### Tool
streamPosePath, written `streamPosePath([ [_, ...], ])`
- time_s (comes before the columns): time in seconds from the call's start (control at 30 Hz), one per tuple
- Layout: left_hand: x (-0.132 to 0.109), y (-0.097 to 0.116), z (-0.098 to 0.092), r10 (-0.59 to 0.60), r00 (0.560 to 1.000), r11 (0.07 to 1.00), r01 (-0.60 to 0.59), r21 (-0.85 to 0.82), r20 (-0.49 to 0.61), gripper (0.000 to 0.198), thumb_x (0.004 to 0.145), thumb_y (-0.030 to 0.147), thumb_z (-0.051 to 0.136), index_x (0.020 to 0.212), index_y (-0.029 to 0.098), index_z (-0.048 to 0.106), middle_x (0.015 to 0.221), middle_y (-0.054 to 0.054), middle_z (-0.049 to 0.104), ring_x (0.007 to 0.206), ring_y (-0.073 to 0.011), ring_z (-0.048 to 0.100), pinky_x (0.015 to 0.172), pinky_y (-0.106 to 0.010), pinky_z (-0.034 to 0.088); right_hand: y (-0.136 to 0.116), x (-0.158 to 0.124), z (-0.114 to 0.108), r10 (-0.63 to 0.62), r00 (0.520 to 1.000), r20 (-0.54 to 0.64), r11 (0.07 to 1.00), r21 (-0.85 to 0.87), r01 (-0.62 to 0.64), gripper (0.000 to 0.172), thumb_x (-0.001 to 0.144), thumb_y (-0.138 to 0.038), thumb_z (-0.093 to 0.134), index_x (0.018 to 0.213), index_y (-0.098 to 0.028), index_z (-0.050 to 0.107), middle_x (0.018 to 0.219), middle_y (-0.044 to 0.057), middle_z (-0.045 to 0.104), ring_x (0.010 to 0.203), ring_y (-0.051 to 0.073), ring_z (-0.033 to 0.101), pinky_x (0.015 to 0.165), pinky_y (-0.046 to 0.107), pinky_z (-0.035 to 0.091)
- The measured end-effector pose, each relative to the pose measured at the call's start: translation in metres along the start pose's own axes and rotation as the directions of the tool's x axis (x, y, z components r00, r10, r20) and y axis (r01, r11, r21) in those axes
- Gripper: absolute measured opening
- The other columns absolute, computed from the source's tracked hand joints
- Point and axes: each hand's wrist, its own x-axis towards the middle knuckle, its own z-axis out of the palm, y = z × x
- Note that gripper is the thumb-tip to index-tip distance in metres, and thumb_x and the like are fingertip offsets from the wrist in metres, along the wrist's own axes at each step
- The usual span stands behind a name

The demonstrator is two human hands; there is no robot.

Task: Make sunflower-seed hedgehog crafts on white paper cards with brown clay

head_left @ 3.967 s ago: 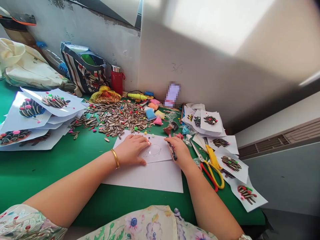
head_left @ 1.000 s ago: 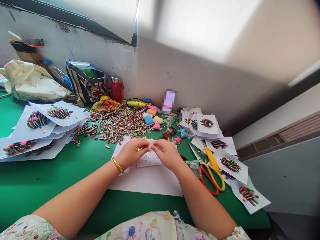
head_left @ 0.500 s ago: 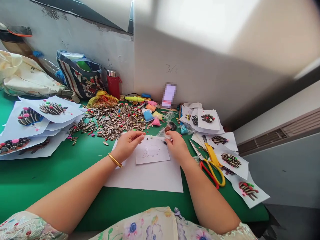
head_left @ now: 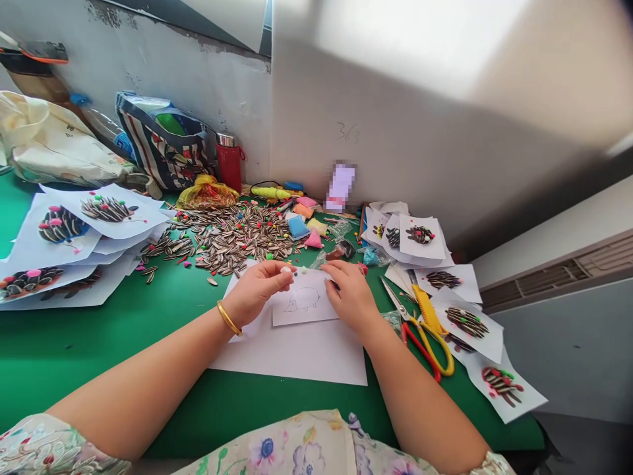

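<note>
My left hand [head_left: 263,289], with a gold bangle at the wrist, is closed on a small white lump, perhaps soft clay [head_left: 286,270], at its thumb and fingertips. Below those fingertips lies a white card [head_left: 297,315] with a pencil outline of a hedgehog-like animal. My right hand [head_left: 350,295] is over the card's right end, its fingers bent but apart; nothing is clearly visible between them. A few tiny balls [head_left: 303,270], dark and pale, sit by the card's upper edge. Under the card is a larger white sheet [head_left: 297,359].
Behind the hands spreads a heap of striped sunflower seeds [head_left: 242,234], with coloured clay packets [head_left: 298,227] beside it. Scissors [head_left: 430,340] and a yellow cutter [head_left: 426,305] lie at right. Seed-decorated cards [head_left: 467,320] flank both sides. A red flask [head_left: 229,165] stands by the wall.
My right hand has shifted from a pinch to a looser pose over the card's corner. The white lump now shows more clearly in my left fingers. The camera view has turned slightly left.
</note>
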Motion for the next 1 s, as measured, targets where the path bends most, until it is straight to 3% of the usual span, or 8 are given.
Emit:
streamPosePath([
  [0.13,-0.004,0.000,0.003,-0.016,0.999,0.998,0.013,0.065,0.047,0.036,0.072,0.050,0.077,0.083,0.016,0.073,0.074,-0.004,0.067,0.066,-0.0138,0.059,0.065,-0.029,0.050,-0.018,-0.005,-0.001,-0.099,0.995,-0.015,0.990,0.098,0.100,0.032,0.093,-0.023,0.052,0.121,-0.024,0.066,0.113,0.010,0.067,0.107,0.025,0.058,0.095,0.043,0.047],
  [0.37,-0.011,0.000,0.009,-0.019,0.991,0.960,-0.018,0.280,0.131,0.036,0.076,0.052,0.070,0.070,0.016,0.071,0.061,-0.001,0.062,0.058,-0.0130,0.054,0.060,-0.027,0.046,-0.038,-0.012,-0.001,-0.156,0.986,-0.061,0.968,0.189,0.165,0.033,0.092,-0.038,0.062,0.123,-0.027,0.065,0.100,0.007,0.069,0.096,0.024,0.061,0.085,0.040,0.049],
  [0.5,-0.016,0.001,0.013,-0.033,0.978,0.927,-0.047,0.373,0.204,0.040,0.080,0.054,0.066,0.070,0.015,0.070,0.062,-0.001,0.061,0.060,-0.0130,0.054,0.060,-0.025,0.045,-0.042,-0.013,0.000,-0.195,0.972,-0.134,0.952,0.213,0.220,0.019,0.093,-0.034,0.062,0.108,-0.025,0.070,0.089,0.005,0.069,0.086,0.021,0.061,0.078,0.036,0.048],
  [0.63,-0.017,0.001,0.014,-0.019,0.971,0.925,-0.073,0.372,0.238,0.047,0.085,0.058,0.058,0.070,0.015,0.069,0.065,-0.002,0.062,0.063,-0.0133,0.056,0.062,-0.025,0.045,-0.043,-0.011,-0.003,-0.221,0.961,-0.166,0.941,0.221,0.255,0.014,0.095,-0.027,0.060,0.100,-0.023,0.072,0.081,0.004,0.068,0.080,0.019,0.059,0.073,0.034,0.046],
  [0.8,-0.017,0.002,0.015,-0.078,0.969,0.947,-0.001,0.321,0.235,0.039,0.082,0.054,0.066,0.076,0.016,0.071,0.068,-0.001,0.063,0.064,-0.0128,0.055,0.062,-0.024,0.045,-0.041,-0.010,-0.004,-0.240,0.955,-0.173,0.932,0.235,0.276,0.012,0.095,-0.026,0.060,0.095,-0.023,0.072,0.079,0.003,0.067,0.076,0.018,0.058,0.071,0.033,0.045],
  [1.0,-0.018,0.003,0.015,-0.073,0.969,0.948,-0.006,0.319,0.236,0.038,0.081,0.053,0.067,0.075,0.016,0.070,0.066,-0.001,0.062,0.063,-0.0125,0.054,0.062,-0.024,0.044,-0.038,-0.010,-0.003,-0.253,0.949,-0.186,0.919,0.259,0.296,0.008,0.092,-0.023,0.063,0.093,-0.022,0.071,0.080,0.004,0.066,0.077,0.018,0.058,0.072,0.033,0.046],
])
